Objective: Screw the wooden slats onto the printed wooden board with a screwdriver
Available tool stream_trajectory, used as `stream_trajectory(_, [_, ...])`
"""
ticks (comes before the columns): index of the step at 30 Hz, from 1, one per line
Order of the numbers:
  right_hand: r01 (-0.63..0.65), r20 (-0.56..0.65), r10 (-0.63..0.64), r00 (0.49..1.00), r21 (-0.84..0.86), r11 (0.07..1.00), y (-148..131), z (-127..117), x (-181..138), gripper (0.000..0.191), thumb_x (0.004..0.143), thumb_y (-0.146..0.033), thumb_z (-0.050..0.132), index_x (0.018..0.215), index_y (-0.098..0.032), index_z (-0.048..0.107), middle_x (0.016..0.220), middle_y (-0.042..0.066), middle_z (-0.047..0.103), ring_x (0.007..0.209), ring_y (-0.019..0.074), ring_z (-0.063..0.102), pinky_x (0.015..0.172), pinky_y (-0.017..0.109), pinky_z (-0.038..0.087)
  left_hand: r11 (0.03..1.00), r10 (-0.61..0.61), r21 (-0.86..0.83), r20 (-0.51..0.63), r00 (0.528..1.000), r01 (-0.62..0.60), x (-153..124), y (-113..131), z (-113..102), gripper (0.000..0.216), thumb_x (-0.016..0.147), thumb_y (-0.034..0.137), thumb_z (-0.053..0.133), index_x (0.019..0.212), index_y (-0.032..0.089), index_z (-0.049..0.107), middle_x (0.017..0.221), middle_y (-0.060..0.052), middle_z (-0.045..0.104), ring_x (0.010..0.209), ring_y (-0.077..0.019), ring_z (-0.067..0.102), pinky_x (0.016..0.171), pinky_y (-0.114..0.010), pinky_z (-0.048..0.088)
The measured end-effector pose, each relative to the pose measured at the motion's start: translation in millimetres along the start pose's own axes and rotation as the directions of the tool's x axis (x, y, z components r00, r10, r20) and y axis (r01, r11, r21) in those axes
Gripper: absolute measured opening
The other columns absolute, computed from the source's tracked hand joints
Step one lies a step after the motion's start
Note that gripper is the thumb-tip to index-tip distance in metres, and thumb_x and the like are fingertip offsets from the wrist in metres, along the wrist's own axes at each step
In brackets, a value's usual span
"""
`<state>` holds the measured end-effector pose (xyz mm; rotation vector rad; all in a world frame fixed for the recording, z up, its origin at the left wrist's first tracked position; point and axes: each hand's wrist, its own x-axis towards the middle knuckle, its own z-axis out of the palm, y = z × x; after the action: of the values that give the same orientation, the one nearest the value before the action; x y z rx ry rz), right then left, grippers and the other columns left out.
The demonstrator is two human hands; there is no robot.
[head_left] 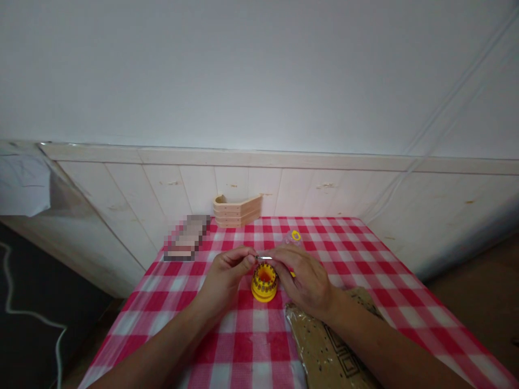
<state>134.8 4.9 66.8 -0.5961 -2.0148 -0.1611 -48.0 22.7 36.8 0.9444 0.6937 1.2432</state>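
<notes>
A slim silver metal rod [265, 257] lies level between my two hands; its exact kind is too small to make out. The fingertips of my left hand [231, 268] pinch its left end. My right hand [308, 281] is closed on the other end, palm down, and its fingers hide that part. Just below the rod, a round yellow holder [264, 294] stands upright on the table, with a ring of small dark pieces around its open top. A bit of yellow also shows beside my right thumb.
A red and white checked cloth [243, 346] covers the table. Under my right forearm lies a brown packet [320, 351] in clear plastic. Farther back are a clear plastic piece with a yellow ring [295, 235], a slatted wooden holder [237, 213] and a blurred flat rectangle [188, 237].
</notes>
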Motion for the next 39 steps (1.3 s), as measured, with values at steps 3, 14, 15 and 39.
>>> stream_trajectory(3, [0.011, 0.027, -0.011, 1.0, -0.002, 1.0, 0, 0, 0, 0.043, 0.095, -0.005, 0.055, 0.134, -0.021, 0.053, 0.101, 0.008, 0.077, 0.093, 0.0205, 0.075, 0.082, 0.035, 0.065, 0.999, 0.001, 0.042, 0.008, 1.0, -0.001, -1, 3, 0, 0.03, 0.065, 0.043, 0.09, 0.074, 0.017, 0.078, 0.073, -0.003, 0.068, 0.07, -0.0148, 0.059, 0.068, -0.027, 0.049])
stream_trajectory(14, [0.012, 0.081, -0.01, 0.997, -0.031, 0.999, 0, -2, 3, 0.036, 0.093, -0.004, 0.054, 0.124, -0.021, 0.059, 0.096, 0.008, 0.076, 0.085, 0.0213, 0.073, 0.08, 0.038, 0.064, 0.98, 0.106, 0.173, -0.039, 0.994, -0.098, -2, 7, 3, 0.022, 0.067, 0.037, 0.088, 0.076, 0.018, 0.079, 0.077, -0.003, 0.071, 0.073, -0.0151, 0.063, 0.07, -0.027, 0.051])
stream_trajectory(15, [0.011, 0.084, -0.008, 0.996, -0.03, 0.999, 1, -2, 3, 0.037, 0.093, -0.005, 0.053, 0.125, -0.021, 0.059, 0.097, 0.008, 0.077, 0.086, 0.0214, 0.073, 0.08, 0.038, 0.064, 0.979, 0.11, 0.179, -0.042, 0.993, -0.101, -2, 7, 3, 0.023, 0.067, 0.037, 0.088, 0.075, 0.017, 0.079, 0.077, -0.003, 0.071, 0.072, -0.0154, 0.063, 0.069, -0.027, 0.051])
stream_trajectory(39, [-0.21, 0.047, 0.208, 0.977, 0.029, 0.977, 1, -5, 7, 0.039, 0.094, -0.002, 0.041, 0.119, -0.02, 0.064, 0.096, 0.009, 0.067, 0.089, 0.021, 0.065, 0.074, 0.035, 0.059, 0.957, 0.179, 0.251, -0.121, 0.976, -0.144, -6, -6, 1, 0.026, 0.081, 0.042, 0.077, 0.087, 0.017, 0.071, 0.083, -0.004, 0.073, 0.08, -0.0178, 0.066, 0.077, -0.03, 0.052])
